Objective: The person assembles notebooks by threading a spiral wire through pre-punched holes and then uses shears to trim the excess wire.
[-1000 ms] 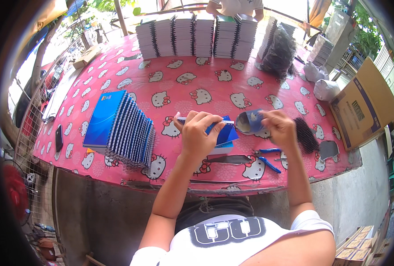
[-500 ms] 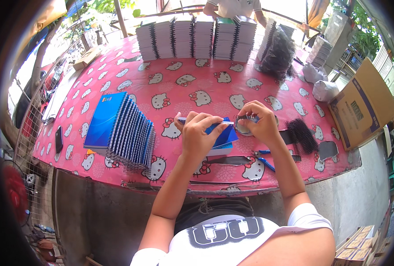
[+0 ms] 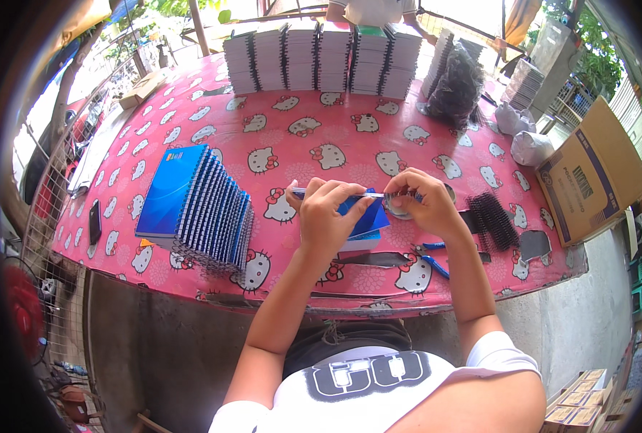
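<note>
Left hand [image 3: 326, 213], pinching thin booklet [image 3: 373, 194], long edge running left-right; right hand [image 3: 428, 200] beside its right end, grip unclear

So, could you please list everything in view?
table: one, pink, centre
notebooks: one stack, blue, left
bound books: several stacks, white, back
coils: one bunch, black, right
pliers: one, blue, right
phone: one, dark, left edge
bagged bundle: one, dark, back right
bags: two, white, back right
big box: one, brown, right
co-worker: one, white clothing, back
held notebook: one, blue, centre
left grip: one, bare, on held notebook
right grip: one, bare, at its end
</note>
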{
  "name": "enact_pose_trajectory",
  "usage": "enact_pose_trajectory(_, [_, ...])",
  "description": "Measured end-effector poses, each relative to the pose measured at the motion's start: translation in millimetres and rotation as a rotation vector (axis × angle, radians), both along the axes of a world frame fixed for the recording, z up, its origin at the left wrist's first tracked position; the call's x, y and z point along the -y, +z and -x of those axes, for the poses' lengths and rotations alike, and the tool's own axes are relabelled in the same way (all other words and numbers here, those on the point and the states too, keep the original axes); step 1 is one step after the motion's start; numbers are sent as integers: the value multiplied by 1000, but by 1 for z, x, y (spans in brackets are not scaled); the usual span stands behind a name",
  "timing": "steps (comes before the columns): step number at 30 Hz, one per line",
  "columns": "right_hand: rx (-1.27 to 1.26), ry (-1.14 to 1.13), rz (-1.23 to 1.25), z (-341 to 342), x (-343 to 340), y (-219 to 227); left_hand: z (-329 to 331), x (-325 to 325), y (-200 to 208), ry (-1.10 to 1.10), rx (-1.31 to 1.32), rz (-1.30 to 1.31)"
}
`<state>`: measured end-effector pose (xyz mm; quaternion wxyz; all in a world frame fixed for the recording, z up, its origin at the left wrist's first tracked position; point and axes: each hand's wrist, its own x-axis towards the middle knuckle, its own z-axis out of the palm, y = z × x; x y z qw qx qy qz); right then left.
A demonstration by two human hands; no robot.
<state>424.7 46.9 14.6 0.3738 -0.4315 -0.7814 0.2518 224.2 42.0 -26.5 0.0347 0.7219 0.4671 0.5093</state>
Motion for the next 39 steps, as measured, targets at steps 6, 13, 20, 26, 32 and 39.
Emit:
enact_pose_trajectory(6, [-5,-31,-17,12,9,-7,-2,-3,-5,-36,47,0])
enact_pose_trajectory(13, [156,-125,-239,24,12,-7,1,0,-1,-34,10,-18])
enact_pose_trajectory(20, [174,-163,-237,30,11,-7,1,-1,-5,-32,13,-13])
enact_pose_trajectory(26, [56,-74,-205,33,12,-1,3,1,-7,-45,31,-3])
enact_pose_trajectory(32, [-26,-206,-278,43,12,-17,0,6,0,-45,30,17])
enact_pose_trajectory(39, [74,-221,-65,-14,-4,1,11,8,-2,-54,-12,26])
